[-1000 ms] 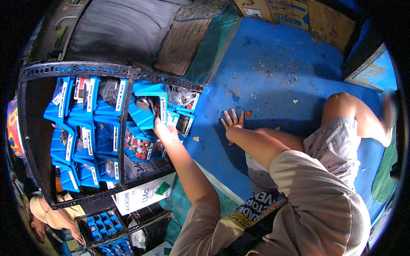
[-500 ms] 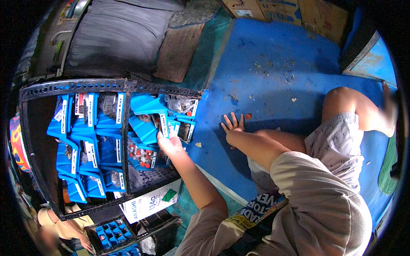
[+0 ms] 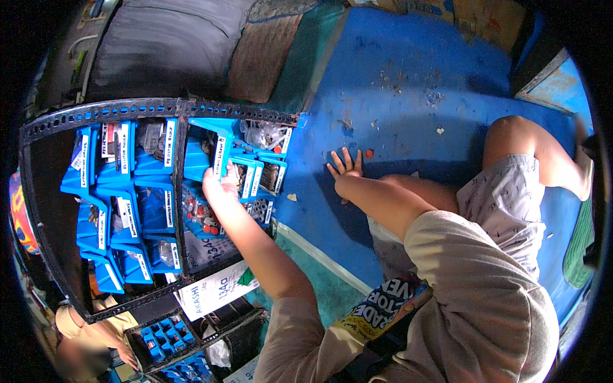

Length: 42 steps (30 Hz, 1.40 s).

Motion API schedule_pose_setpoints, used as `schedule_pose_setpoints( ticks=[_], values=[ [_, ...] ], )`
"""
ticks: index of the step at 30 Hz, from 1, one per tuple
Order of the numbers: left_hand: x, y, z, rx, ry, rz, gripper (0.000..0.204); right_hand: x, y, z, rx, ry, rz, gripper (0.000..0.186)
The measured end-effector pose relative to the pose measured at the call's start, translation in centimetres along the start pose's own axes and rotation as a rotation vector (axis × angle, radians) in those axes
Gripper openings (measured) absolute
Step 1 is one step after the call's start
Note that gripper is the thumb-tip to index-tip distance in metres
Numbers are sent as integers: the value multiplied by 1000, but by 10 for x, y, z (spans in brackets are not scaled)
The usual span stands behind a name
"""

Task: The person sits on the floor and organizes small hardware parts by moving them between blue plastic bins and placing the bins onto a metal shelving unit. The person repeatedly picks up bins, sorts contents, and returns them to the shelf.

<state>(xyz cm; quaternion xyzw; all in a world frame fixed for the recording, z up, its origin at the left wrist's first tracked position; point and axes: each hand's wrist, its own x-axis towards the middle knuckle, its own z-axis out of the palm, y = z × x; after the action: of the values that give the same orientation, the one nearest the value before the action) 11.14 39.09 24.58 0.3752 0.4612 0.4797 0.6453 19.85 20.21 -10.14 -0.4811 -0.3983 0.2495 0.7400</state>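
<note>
My left hand (image 3: 220, 187) grips the labelled front of a blue plastic parts bin (image 3: 209, 122) in the right-hand section of the rack. Its fingers are partly hidden against the bin. Dark contents show inside that bin. Right beside it are a blue bin of small parts (image 3: 246, 176) and one with clear plastic bags (image 3: 265, 136). Below my wrist sits a bin of red and grey small parts (image 3: 200, 216). My right hand (image 3: 345, 168) lies on the blue floor, fingers spread, close to a small red round piece (image 3: 369, 154).
The black slotted-metal rack (image 3: 108, 110) holds several more blue bins (image 3: 153, 207) on the left. A white box (image 3: 214, 292) lies under it. Another person (image 3: 105, 332) sits at the lower left. Debris (image 3: 434, 99) is scattered on the blue floor (image 3: 396, 48).
My left hand has moved left and up with the blue bin, which was tilted and now sits straighter among the others. My right hand stays on the floor.
</note>
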Motion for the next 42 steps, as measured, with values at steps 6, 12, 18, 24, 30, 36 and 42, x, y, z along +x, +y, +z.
schedule_pose_setpoints(
  ticks=[6, 12, 18, 24, 30, 36, 42],
  values=[
    [29, 65, 5, -76, 73, -402, 41, 5, 7, 5, 945, 71, -327, 132],
    [36, 76, -1, -64, 26, -445, 45, 4, -4, 11, 1090, 259, -78, 144],
    [27, 63, -3, 57, -148, -256, 42, 2, -2, -4, -1456, -269, 35, 133],
    [4, 49, -8, -149, -202, -292, 48, 3, -2, 1, -2017, -326, 86, 133],
    [-6, 35, -5, -417, -223, -312, 53, 1, 2, 9, -2176, -506, 198, 127],
    [-7, 32, -8, -441, -282, -331, 52, -1, 2, 8, -1904, -289, 119, 126],
    [4, 53, -16, -326, -229, -337, 49, -1, 6, 6, -1542, -177, 64, 125]
  ],
)
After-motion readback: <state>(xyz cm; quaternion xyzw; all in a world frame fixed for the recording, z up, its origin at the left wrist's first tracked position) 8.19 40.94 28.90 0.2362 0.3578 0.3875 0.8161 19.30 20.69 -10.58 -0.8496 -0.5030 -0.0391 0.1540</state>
